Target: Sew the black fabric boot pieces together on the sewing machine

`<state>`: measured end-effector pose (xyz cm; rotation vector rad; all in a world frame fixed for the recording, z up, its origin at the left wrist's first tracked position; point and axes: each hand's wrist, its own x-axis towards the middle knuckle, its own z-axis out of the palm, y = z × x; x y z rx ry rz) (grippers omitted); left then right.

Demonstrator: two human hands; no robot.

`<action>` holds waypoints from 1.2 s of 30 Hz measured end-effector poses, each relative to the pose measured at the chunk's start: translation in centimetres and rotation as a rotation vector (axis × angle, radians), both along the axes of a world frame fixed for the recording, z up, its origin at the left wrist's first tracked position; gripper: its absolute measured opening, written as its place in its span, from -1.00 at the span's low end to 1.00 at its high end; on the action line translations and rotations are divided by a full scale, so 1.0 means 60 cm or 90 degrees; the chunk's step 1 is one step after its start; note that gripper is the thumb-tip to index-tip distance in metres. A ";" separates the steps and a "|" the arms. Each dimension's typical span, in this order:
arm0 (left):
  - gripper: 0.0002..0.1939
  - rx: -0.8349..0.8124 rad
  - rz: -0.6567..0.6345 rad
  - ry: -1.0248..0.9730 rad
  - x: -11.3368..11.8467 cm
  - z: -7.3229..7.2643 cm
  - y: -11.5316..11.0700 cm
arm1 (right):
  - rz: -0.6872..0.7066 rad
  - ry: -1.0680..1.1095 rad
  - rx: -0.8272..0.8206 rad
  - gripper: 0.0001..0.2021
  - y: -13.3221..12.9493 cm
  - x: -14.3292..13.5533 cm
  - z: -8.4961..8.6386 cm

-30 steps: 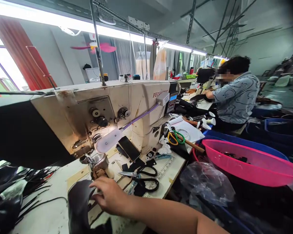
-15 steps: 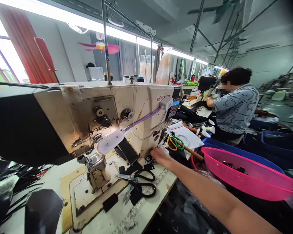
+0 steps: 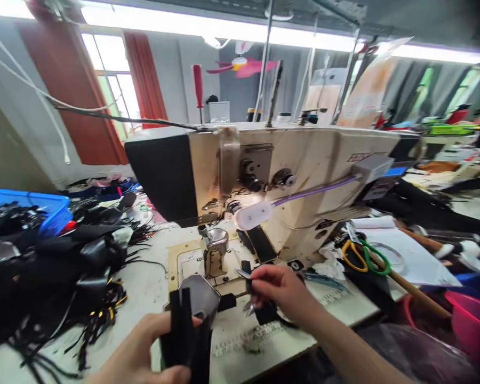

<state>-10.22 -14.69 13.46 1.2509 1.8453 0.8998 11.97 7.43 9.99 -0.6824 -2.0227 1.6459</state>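
At my seven o'clock, my left hand [image 3: 150, 352] is gripping black strips [image 3: 176, 330]. At five, my right hand [image 3: 280, 293] is curling narrowly by the scissors [image 3: 243, 273]; I cannot tell whether it is holding anything. The sewing machine [image 3: 308, 160] is standing at twelve.

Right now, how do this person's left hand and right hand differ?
The left hand grips dark strips; the right hand has its fingers at a metal blade, its exact hold unclear. The left hand meets the picture's bottom edge, while the right hand sits well inside it. Both are bare and in front of the sewing machine.
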 end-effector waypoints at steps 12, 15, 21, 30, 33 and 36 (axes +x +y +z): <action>-0.86 -0.107 0.069 0.176 0.002 -0.106 0.010 | 0.274 -0.121 0.032 -0.99 -0.129 -0.141 -0.050; -0.93 -0.115 0.103 0.212 0.002 -0.128 0.026 | 0.165 -0.125 0.003 -0.97 -0.135 -0.149 -0.077; -0.91 -0.103 0.049 0.159 0.005 -0.099 0.031 | 0.034 -0.098 0.119 -0.93 -0.135 -0.149 -0.090; -0.83 -0.083 0.093 0.119 0.010 -0.091 0.033 | -0.017 -0.134 0.124 -0.84 -0.138 -0.141 -0.097; -0.83 -0.078 0.099 0.117 0.013 -0.091 0.034 | -0.019 -0.136 0.120 -0.86 -0.140 -0.139 -0.095; -0.85 -0.080 0.097 0.116 0.016 -0.090 0.034 | -0.017 -0.138 0.113 -0.85 -0.141 -0.136 -0.091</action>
